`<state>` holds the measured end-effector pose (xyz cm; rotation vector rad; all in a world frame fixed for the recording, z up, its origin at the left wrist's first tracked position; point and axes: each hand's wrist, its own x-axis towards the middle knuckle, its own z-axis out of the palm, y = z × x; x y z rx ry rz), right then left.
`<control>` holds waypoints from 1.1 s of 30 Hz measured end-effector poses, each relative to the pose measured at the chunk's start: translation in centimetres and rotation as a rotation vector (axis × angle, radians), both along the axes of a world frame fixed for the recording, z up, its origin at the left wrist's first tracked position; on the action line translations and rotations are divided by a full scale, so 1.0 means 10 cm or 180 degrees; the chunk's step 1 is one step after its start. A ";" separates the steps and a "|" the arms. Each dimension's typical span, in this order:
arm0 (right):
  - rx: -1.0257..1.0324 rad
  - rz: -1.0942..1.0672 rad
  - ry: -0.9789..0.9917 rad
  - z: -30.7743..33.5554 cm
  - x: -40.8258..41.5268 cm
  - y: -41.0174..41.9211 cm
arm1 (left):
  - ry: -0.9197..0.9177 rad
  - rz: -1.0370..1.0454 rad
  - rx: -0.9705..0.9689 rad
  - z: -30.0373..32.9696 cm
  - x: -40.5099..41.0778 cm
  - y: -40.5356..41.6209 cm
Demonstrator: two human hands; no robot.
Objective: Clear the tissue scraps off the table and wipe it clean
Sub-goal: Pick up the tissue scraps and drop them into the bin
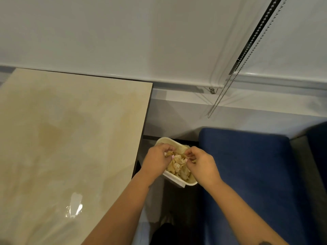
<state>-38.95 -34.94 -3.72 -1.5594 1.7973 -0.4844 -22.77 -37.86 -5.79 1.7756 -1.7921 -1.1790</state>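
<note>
Both hands (178, 160) on crumpled tissue (178, 165)

Single head-worn wide-angle view, looking steeply down and forward, table edge (141, 138) left, close over the hands

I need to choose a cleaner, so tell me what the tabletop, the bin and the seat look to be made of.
Tabletop: beige marbled slab with a glossy finish, shown by the bright glare patch; real stone or laminate cannot be told.
Bin: cream, smooth and matte, probably plastic, going by its thin moulded rim.
Seat: navy, matte, soft-edged cushion, apparently woven fabric.
</note>
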 end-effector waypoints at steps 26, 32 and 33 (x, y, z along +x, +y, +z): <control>-0.0793 0.1671 -0.0627 1.15 1.26 1.79 | -0.0002 0.1538 -0.1075 1.30 1.15 2.62; -0.0857 0.2249 -0.0559 1.27 2.00 2.33 | -0.0030 0.1937 -0.1233 1.42 1.74 3.35; -0.0871 0.2328 -0.0561 1.27 2.12 2.44 | -0.0053 0.1983 -0.1243 1.42 1.83 3.48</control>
